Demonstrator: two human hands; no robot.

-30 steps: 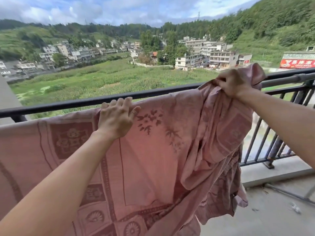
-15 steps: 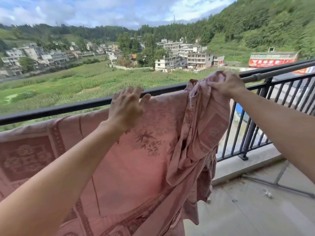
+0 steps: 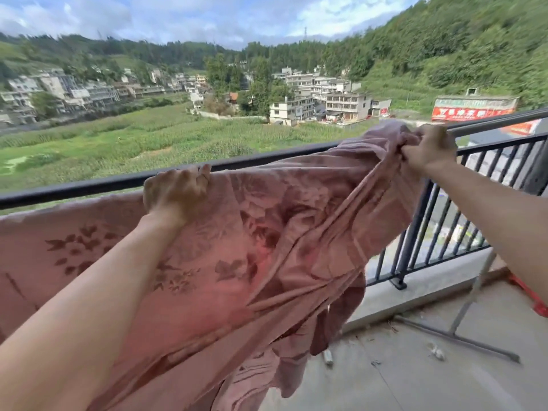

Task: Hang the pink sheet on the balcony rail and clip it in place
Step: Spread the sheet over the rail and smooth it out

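Observation:
The pink sheet point(image 3: 267, 232), patterned with darker flowers, hangs along the inner side of the black balcony rail point(image 3: 89, 185). Its top edge lies just below the rail on the left and rises to the right. My left hand point(image 3: 175, 191) is closed on that top edge near the middle of the view. Further right, my right hand point(image 3: 427, 148) grips a bunched corner of the sheet at rail height. The stretch between my hands is pulled fairly taut, and loose folds hang below toward the floor. No clip is visible.
The rail continues right over vertical black bars point(image 3: 439, 232) fixed on a concrete kerb. A thin metal stand frame point(image 3: 462, 321) rests on the concrete floor at right, with small debris point(image 3: 436, 351) and something red point(image 3: 530, 298) at the edge. Fields and buildings lie far below.
My right hand has carried the bunched corner further right along the rail, spreading the sheet. My left hand has gone from flat on the cloth to gripping its top edge. The view has swung right.

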